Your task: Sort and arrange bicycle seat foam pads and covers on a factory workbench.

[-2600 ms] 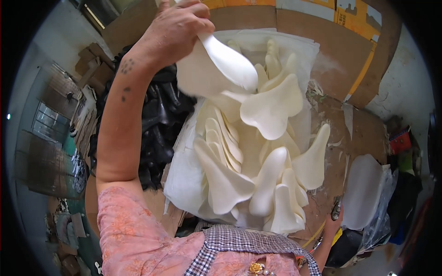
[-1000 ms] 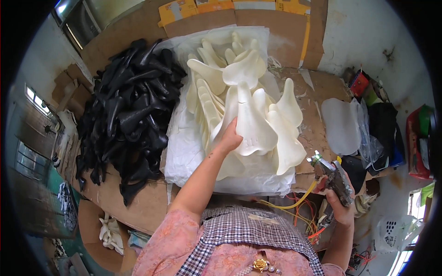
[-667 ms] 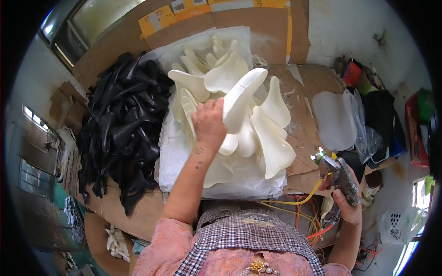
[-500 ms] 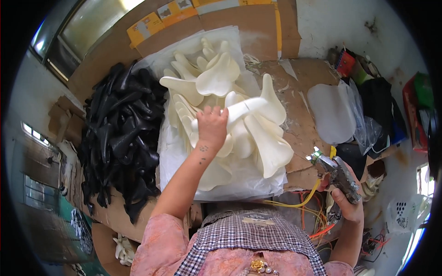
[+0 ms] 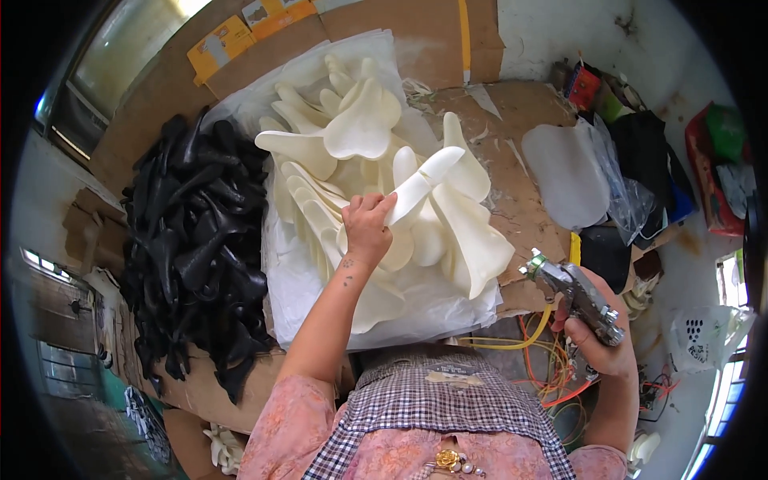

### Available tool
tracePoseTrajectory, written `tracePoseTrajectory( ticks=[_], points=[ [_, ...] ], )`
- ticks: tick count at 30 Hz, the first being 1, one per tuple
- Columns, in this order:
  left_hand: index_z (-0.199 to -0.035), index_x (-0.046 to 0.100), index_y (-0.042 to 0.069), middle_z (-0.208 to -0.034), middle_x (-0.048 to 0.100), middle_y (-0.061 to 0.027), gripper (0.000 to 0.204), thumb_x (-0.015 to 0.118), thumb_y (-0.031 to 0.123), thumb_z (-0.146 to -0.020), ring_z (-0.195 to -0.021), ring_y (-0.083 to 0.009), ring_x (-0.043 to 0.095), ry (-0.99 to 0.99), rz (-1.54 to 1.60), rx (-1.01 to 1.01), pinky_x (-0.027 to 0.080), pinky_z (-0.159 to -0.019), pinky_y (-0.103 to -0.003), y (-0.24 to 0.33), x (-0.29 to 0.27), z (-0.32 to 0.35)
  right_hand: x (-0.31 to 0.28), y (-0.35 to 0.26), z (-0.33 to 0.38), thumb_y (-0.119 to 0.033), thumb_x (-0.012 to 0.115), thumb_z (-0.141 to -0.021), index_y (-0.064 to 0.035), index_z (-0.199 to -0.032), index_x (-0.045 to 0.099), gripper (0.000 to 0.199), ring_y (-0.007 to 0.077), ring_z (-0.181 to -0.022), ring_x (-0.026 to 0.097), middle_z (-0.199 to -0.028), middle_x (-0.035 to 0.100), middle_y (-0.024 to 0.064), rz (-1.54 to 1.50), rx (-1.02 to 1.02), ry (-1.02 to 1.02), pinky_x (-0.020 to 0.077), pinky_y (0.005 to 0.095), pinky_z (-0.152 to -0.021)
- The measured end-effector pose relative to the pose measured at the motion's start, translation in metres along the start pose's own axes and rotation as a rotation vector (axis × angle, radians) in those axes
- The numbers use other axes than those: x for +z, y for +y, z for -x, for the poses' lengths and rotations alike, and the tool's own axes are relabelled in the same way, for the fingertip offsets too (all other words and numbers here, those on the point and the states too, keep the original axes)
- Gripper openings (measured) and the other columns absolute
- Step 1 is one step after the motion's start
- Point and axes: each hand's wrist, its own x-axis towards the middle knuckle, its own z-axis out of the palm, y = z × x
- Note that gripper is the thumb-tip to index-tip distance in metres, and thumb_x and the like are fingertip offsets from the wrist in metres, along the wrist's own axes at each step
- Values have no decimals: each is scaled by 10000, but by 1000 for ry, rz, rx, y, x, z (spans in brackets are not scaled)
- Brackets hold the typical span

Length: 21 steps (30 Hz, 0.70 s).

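Right now the left hand [image 5: 366, 228] grips the near end of a cream foam saddle pad [image 5: 424, 186] atop the cream pile [image 5: 360, 152], its long axis slanting up toward the far right, while the right hand [image 5: 596, 340] wraps shut around a metal spray gun [image 5: 574, 294].

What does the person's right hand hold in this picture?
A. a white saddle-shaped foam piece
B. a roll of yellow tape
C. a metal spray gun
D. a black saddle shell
C: the right hand is closed around the grip of a metal spray gun, while the left hand grasps a white foam piece on the pile.
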Motion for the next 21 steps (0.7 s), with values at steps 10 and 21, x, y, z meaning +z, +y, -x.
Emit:
tracePoseTrajectory(
  ticks=[10,21],
  points=[
    [-1012,675,181,-952,611,-4,472,569,-51,-615,-905,-235,520,37,118,5,351,-767,-371,-23,5,-10,24,-37,15,-75,652,-781,30,-1304,419,582,130,-758,585,-874,605,81,-84,37,162,485,262,-698],
    [-1021,677,178,-959,608,-18,466,557,-50,-633,-913,-242,520,34,131,-7,354,-784,-366,-29,7,-13,21,-44,10,-115,660,-787,28,-1292,434,572,120,-745,583,-871,604,70,4,31,133,483,248,-685]
  ],
)
